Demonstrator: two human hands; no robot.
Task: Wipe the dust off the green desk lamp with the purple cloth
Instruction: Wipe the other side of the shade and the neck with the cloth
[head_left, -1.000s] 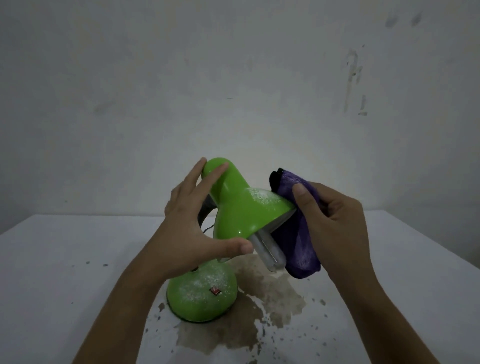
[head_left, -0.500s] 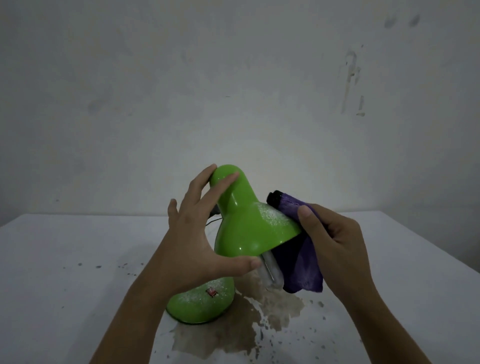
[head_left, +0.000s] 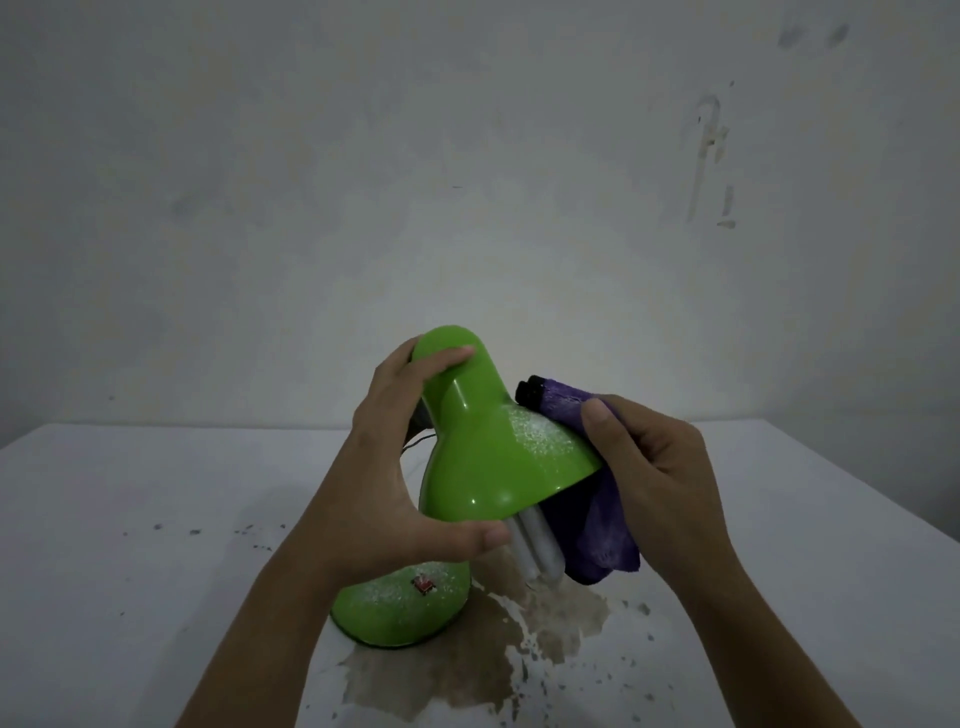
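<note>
The glossy green desk lamp (head_left: 483, 467) stands on the pale, stained table (head_left: 130, 519), its round base (head_left: 400, 605) down and its bell-shaped shade tilted toward the person's right. The left hand (head_left: 395, 467) holds the shade, fingers curled over the narrow top and thumb pressed under the rim beside the white tube bulb (head_left: 537, 551). The right hand (head_left: 654, 467) grips the folded purple cloth (head_left: 597, 530), thumb on top, with the cloth pressed against the right edge of the shade.

Over the last second the left fingers have slid higher onto the crown of the shade, and the cloth has come in from just beside the rim to touching it. A patch of white dust (head_left: 535, 436) still lies on the shade's upper right slope, right next to the cloth, and more speckles the base. The wipe seems only just begun; the steadier hold should let the cloth sweep that patch.
</note>
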